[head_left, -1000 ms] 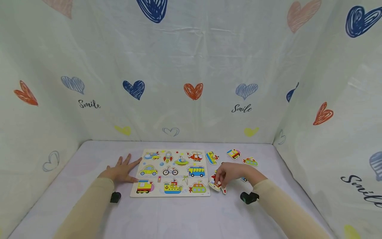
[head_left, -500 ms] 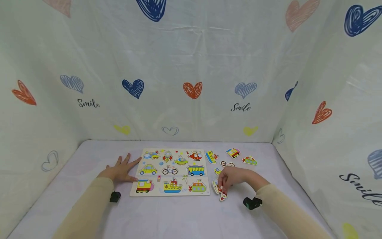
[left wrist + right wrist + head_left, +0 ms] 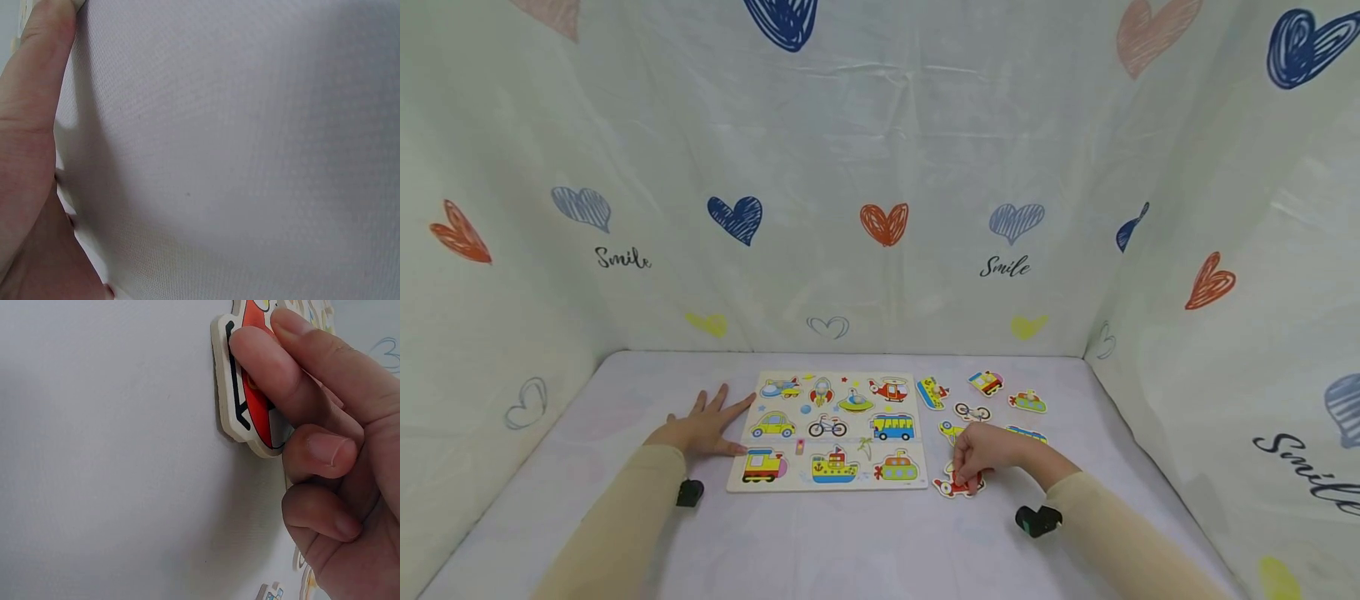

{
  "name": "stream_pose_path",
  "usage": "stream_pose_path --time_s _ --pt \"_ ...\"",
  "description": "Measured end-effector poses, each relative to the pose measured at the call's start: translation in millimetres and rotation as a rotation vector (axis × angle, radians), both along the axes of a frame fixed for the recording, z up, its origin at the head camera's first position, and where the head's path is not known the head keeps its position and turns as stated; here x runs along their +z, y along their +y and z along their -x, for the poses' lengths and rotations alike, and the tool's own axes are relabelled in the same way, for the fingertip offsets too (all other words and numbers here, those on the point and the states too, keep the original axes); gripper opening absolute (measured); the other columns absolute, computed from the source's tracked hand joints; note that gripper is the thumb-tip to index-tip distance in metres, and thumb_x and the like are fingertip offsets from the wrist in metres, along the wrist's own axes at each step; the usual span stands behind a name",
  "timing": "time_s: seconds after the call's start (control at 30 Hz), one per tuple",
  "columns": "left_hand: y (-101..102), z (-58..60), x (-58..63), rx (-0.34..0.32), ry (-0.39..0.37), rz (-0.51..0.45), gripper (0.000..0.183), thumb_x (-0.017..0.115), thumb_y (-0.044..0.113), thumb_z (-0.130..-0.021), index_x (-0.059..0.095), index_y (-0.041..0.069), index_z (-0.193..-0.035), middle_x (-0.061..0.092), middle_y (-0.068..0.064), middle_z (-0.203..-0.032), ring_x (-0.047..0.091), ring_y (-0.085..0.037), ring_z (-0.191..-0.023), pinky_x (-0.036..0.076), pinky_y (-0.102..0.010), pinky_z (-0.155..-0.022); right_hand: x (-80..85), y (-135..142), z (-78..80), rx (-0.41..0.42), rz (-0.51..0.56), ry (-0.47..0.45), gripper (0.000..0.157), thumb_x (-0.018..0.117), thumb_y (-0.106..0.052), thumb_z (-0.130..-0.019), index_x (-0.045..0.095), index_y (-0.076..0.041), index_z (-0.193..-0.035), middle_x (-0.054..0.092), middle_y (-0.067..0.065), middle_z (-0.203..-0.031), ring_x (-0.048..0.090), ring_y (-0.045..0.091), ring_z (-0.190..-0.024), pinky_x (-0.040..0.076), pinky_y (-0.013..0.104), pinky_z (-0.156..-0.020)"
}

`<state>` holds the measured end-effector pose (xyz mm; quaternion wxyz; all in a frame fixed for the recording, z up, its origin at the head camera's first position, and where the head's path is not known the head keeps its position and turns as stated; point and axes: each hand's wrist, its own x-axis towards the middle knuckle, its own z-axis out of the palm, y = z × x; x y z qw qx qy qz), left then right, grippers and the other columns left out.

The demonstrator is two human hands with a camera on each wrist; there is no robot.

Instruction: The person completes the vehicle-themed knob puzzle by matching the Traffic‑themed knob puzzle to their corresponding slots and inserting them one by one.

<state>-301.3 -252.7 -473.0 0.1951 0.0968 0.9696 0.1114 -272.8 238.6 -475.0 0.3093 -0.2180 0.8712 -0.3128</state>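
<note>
Helicopter piece is lying on the surface, pinched between thumb and forefinger of the right hand. It looks flat and stiff, probably light and not fragile; opposite edges, or the middle of its face, should offer good hold. Near it lie the car piece and bicycle piece. To the left is the board, where the left hand rests alongside with fingers spread.

On the white cloth around the bench, black script reads "Smile" above the far left corner, a second "Smile" above the far edge's right part, and a larger third "Smile" slants beyond the right edge, its end cut off.
</note>
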Motion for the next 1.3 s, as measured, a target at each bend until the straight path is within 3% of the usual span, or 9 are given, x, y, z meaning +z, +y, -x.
stream_pose_path --time_s 0.23,0.53,0.73,1.0,1.3 --pt "0.1 1.8 -2.1 0.019 -0.007 -0.001 0.109 0.075 0.064 -0.07 0.024 0.016 -0.154 -0.003 -0.034 -0.155 -0.005 -0.063 -0.136 0.005 -0.085 -0.092 -2.3 1.7 -0.2 -0.01 -0.001 -0.021 0.011 0.077 -0.006 -0.082 0.068 -0.013 -0.081 0.069 0.003 -0.066 0.067 0.015 -0.059 0.042 0.021 -0.055" --pt "-0.6 1.4 -3.0 0.011 0.004 -0.009 0.108 0.075 0.064 -0.071 0.024 0.017 -0.154 -0.002 -0.033 -0.155 -0.004 -0.062 -0.136 0.005 -0.086 -0.091 3.7 5.1 5.1 0.073 0.045 -0.123 0.015 0.073 0.003 -0.081 0.068 -0.01 -0.088 0.069 0.006 -0.067 0.066 0.014 -0.06 0.047 0.021 -0.057" --pt "-0.2 0.2 -1.3 0.011 0.005 -0.006 0.108 0.075 0.063 -0.071 0.025 0.017 -0.154 -0.001 -0.033 -0.155 -0.003 -0.062 -0.136 0.006 -0.086 -0.091 5.9 3.4 5.8 0.089 0.019 -0.127 0.017 0.071 0.005 -0.082 0.07 -0.012 -0.086 0.067 0.003 -0.065 0.064 0.012 -0.059 0.048 0.021 -0.058" --pt "0.1 0.3 -0.4 0.008 -0.012 -0.012 0.109 0.075 0.063 -0.07 0.024 0.016 -0.154 -0.002 -0.033 -0.155 -0.005 -0.062 -0.136 0.004 -0.085 -0.091 11.6 -1.2 7.4 0.065 -0.027 -0.011 0.017 0.074 0.0 -0.081 0.073 -0.017 -0.084 0.067 -0.001 -0.066 0.06 0.009 -0.059 0.048 0.023 -0.06" --pt "-0.2 0.6 -0.9 0.014 -0.011 -0.007 0.11 0.075 0.063 -0.07 0.024 0.017 -0.154 -0.001 -0.033 -0.155 -0.004 -0.061 -0.136 0.004 -0.085 -0.092 29.5 -14.4 24.7 0.044 -0.046 0.131 0.012 0.078 -0.01 -0.083 0.072 -0.02 -0.085 0.06 -0.004 -0.075 0.053 0.012 -0.074 0.043 0.025 -0.063"
